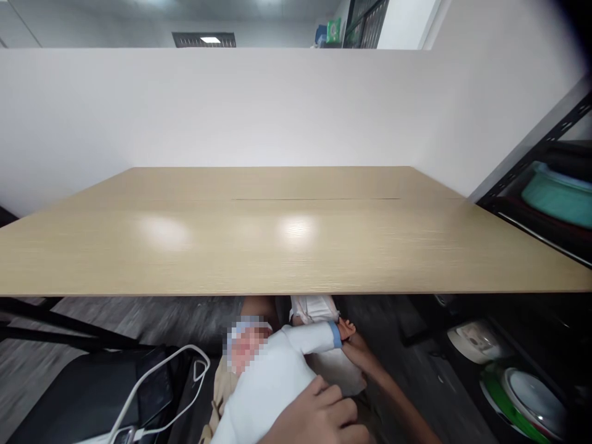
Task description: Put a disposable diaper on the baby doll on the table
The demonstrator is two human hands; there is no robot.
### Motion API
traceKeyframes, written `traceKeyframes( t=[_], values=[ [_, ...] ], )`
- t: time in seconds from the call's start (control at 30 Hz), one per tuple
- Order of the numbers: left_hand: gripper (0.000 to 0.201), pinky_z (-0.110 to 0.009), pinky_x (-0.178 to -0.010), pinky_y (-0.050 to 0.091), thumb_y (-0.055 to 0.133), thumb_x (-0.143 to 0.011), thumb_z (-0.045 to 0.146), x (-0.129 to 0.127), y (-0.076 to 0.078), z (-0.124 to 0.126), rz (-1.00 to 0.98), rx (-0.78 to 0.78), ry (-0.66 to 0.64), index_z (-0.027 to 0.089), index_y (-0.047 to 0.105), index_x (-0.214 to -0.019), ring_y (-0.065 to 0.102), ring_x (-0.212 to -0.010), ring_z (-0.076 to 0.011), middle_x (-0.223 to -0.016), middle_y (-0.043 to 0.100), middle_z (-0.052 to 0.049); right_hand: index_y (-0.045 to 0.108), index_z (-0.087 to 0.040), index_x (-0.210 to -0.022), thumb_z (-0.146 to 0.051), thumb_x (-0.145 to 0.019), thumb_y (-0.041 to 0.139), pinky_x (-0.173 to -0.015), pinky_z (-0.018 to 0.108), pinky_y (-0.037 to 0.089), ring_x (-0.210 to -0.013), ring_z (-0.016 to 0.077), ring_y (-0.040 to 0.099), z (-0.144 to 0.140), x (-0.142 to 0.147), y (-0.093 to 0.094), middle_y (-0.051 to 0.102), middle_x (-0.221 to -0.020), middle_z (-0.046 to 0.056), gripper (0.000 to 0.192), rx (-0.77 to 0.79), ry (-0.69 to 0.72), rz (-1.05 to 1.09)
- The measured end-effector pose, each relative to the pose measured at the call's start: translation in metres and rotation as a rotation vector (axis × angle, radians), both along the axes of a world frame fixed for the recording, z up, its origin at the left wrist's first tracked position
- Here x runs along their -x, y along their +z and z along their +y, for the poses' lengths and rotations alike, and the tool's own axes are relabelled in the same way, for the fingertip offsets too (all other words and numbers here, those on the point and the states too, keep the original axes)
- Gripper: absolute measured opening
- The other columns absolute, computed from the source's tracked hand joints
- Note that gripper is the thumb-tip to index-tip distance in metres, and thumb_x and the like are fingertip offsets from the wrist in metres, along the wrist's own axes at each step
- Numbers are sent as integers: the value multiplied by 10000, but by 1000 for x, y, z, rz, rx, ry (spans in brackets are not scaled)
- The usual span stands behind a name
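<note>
A baby doll (275,376) in a white long-sleeved top with a blue cuff lies slanted across my lap, below the table's front edge. Its head, in a pale cap, is pixelated at the upper left. My left hand (324,416) rests on the doll's lower body with its fingers curled against the white clothing. At the end of the outstretched sleeve, my right hand (355,350) grips the doll's small hand (346,328); its fingertips are partly hidden. White gathered material (314,308) shows just behind the sleeve.
A light wooden tabletop (296,246) spans the view above my lap, with white partition walls (277,105) around it. At left are a black seat (87,394) and a white cable (139,385). Shelves at right hold a teal container (562,194) and round lidded dishes (531,398).
</note>
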State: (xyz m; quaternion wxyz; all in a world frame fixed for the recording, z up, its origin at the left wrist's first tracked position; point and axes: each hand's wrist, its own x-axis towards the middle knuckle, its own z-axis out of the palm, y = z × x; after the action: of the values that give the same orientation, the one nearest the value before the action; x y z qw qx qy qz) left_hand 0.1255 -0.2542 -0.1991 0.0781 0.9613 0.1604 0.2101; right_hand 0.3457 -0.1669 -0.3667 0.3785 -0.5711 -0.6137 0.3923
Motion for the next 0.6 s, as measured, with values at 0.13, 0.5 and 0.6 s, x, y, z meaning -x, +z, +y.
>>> traceKeyframes(
  t=[0.13,0.5,0.6],
  values=[
    [203,-373,-735,328,753,-1068,422,0,-9,-4,-59,-38,40,243,686,-999,548,-772,-176,-865,665,37,559,-241,-1482,-560,-914,675,-1050,591,615,-1298,409,693,-19,-16,36,686,-1417,195,662,-21,-144,22],
    [218,-343,-835,415,735,-1076,428,9,17,-17,-13,-25,75,360,746,-1283,586,-855,-165,-945,686,38,629,-160,-1469,-227,-967,664,-1138,507,504,-1277,347,655,-15,56,206,715,-1400,166,508,-250,629,-696],
    [273,-329,-806,442,748,-1068,398,17,34,-25,-93,-72,138,369,742,-1340,581,-811,-166,-921,700,41,692,-153,-1193,-236,-951,698,-1024,442,524,-1073,310,700,0,89,213,755,-1194,139,256,-295,710,-753]
  ],
)
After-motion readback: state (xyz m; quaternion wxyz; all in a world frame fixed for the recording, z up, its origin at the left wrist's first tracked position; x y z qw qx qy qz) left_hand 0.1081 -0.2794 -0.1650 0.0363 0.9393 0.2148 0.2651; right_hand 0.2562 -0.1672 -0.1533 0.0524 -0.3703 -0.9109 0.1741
